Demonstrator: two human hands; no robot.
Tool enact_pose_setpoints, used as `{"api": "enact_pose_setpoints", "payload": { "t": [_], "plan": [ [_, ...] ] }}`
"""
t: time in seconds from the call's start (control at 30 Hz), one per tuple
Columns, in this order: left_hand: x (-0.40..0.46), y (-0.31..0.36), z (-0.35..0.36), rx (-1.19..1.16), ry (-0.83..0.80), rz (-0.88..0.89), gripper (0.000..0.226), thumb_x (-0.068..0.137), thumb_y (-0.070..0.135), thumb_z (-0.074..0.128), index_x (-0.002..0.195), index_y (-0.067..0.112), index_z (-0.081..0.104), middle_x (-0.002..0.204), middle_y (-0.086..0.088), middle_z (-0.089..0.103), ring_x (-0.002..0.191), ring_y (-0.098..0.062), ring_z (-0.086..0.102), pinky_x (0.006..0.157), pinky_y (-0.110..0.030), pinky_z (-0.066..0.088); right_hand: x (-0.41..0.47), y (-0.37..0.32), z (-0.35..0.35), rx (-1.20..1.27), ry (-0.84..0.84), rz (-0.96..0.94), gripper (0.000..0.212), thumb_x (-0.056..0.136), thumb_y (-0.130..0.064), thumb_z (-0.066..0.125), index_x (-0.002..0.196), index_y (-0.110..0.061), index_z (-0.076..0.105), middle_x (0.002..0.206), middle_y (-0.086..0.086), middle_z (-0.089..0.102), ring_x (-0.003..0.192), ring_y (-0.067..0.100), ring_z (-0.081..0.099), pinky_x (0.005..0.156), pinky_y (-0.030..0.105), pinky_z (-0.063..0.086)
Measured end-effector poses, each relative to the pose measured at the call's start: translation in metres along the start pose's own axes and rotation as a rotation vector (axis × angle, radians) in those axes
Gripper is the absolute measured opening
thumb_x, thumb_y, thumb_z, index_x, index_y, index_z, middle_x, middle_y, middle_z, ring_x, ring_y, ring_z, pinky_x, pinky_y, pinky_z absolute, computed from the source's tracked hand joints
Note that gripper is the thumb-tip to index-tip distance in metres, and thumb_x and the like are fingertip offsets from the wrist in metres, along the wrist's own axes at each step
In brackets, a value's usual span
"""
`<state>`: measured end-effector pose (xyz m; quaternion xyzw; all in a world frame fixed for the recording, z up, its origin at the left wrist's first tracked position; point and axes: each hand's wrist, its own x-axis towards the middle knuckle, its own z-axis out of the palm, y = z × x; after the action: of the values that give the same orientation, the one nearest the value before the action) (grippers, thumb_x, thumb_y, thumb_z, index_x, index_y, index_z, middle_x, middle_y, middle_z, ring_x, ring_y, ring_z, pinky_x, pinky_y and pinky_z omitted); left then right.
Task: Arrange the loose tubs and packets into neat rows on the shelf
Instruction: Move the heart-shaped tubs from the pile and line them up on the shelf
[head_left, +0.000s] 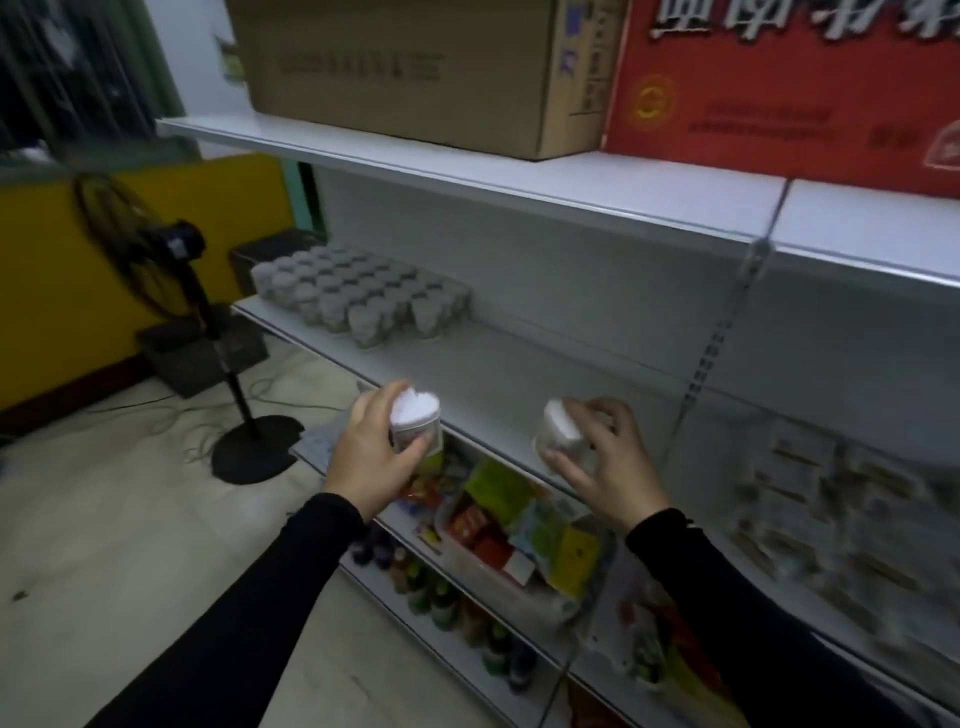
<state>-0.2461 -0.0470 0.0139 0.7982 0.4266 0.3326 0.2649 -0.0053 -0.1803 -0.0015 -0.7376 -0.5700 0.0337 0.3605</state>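
Tubs in both hands: left hand (371, 452) grips one tub (415, 423), right hand (605, 457) another (561, 431); I'd butt them against the block (358, 296) at 10 o'clock, labels forward

1. Middle shelf (519, 364): bare surface open right of the tub block (358, 296), which fills the left end.
2. Upper shelf (467, 166) overhangs, limiting headroom.
3. Upright (727, 332) bounds the right.
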Motion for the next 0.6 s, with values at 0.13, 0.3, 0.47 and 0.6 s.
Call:
{"api": "enact_pose_setpoints", "payload": {
  "t": [0.13,0.3,0.47,0.6],
  "plan": [
    [0.034,-0.037,-0.01,0.01,-0.001,-0.032,0.058,0.091,0.031,0.065,0.143,0.022,0.04,0.14,-0.001,0.04,0.124,-0.017,0.044,0.096,-0.02,0.033,0.05,-0.01,0.045,0.016,-0.066,0.013,0.056,0.086,-0.036,0.068,0.138,-0.026,0.049,0.142,0.006,0.028,0.119,0.022,0.045,0.096,0.026,0.042],
    [0.087,-0.076,-0.009,0.103,-0.019,-0.022,0.059,0.093,0.034,0.063,0.145,0.022,0.039,0.139,-0.003,0.043,0.124,-0.017,0.044,0.094,-0.016,0.03,0.118,-0.002,0.099,0.027,-0.139,0.035,0.053,0.09,-0.033,0.064,0.139,-0.025,0.045,0.141,-0.002,0.017,0.114,0.016,0.043,0.099,0.032,0.045],
    [0.132,-0.103,0.001,0.139,-0.072,-0.027,0.061,0.093,0.032,0.062,0.148,0.022,0.036,0.144,-0.002,0.042,0.131,-0.017,0.041,0.098,-0.015,0.029,0.17,0.008,0.141,-0.038,-0.186,0.064,0.055,0.094,-0.034,0.058,0.145,-0.025,0.037,0.144,0.004,0.014,0.111,0.017,0.048,0.097,0.027,0.044],
    [0.163,-0.121,0.017,0.14,-0.118,-0.046,0.063,0.095,0.034,0.058,0.151,0.024,0.029,0.152,-0.002,0.032,0.136,-0.018,0.035,0.101,-0.017,0.026,0.191,0.009,0.155,-0.038,-0.181,0.087,0.058,0.095,-0.037,0.055,0.147,-0.025,0.032,0.146,0.006,0.015,0.115,0.022,0.048,0.094,0.025,0.044]
  ]
}}
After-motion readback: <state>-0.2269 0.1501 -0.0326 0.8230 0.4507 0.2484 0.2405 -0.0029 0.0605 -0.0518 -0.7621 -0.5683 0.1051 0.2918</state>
